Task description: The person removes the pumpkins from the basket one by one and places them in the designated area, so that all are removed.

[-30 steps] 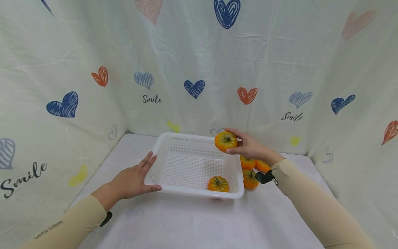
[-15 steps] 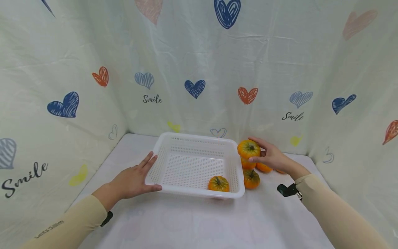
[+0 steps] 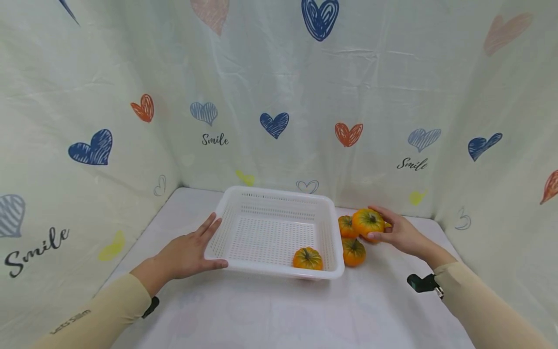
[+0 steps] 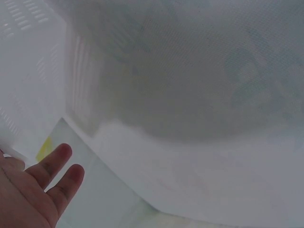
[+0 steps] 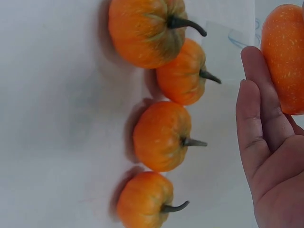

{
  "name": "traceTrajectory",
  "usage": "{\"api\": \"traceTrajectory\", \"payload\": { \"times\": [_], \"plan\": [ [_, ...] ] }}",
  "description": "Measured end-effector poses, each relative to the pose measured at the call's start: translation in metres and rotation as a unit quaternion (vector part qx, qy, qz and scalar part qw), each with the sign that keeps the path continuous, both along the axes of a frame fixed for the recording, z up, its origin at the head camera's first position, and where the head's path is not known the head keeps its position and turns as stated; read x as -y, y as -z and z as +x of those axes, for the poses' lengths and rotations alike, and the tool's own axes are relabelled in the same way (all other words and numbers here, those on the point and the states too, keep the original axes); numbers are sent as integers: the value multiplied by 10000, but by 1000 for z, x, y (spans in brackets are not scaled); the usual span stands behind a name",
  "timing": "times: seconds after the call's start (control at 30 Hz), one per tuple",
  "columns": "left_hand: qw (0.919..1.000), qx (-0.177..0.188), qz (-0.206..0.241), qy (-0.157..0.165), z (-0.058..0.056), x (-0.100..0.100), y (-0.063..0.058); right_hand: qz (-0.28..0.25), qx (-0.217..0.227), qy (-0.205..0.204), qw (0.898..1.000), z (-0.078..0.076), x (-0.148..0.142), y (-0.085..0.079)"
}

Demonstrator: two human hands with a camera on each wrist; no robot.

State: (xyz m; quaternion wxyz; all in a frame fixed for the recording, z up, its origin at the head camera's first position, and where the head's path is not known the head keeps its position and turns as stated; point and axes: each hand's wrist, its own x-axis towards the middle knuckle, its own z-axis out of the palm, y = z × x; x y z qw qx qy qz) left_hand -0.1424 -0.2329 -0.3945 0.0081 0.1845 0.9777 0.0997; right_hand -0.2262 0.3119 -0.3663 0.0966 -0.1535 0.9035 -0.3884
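Pinching a pumpkin [image 3: 368,221], my right hand [image 3: 403,235] hangs near the table's [image 3: 261,310] far edge. My left hand [image 3: 185,255], fingers spread, touches the basket's [image 3: 268,235] left edge.

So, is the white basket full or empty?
Nearly empty: the basket holds one pumpkin near its front right corner; elsewhere its visible floor is bare.

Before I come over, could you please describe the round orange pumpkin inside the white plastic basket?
Find the rectangular white plastic basket the bare left hand touches. Near its front right corner sits a round green-streaked orange pumpkin, the only one inside; other orange pumpkins are outside.
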Motion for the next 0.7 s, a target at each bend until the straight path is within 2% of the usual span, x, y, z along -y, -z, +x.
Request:
{"api": "traceTrajectory", "payload": {
  "times": [0.27, 0.47, 0.7],
  "plan": [
    [10000, -21, 31, 8, 0, 0, 0, 250, -63, 205, 9995, 6, -14, 9],
    [10000, -30, 16, 13, -1, 1, 2, 350, -29, 369, 9987, 10, -25, 22],
    [10000, -53, 28, 26, 0, 0, 1, 379, 371, 527, 9972, 18, -32, 40]
  ]
}}
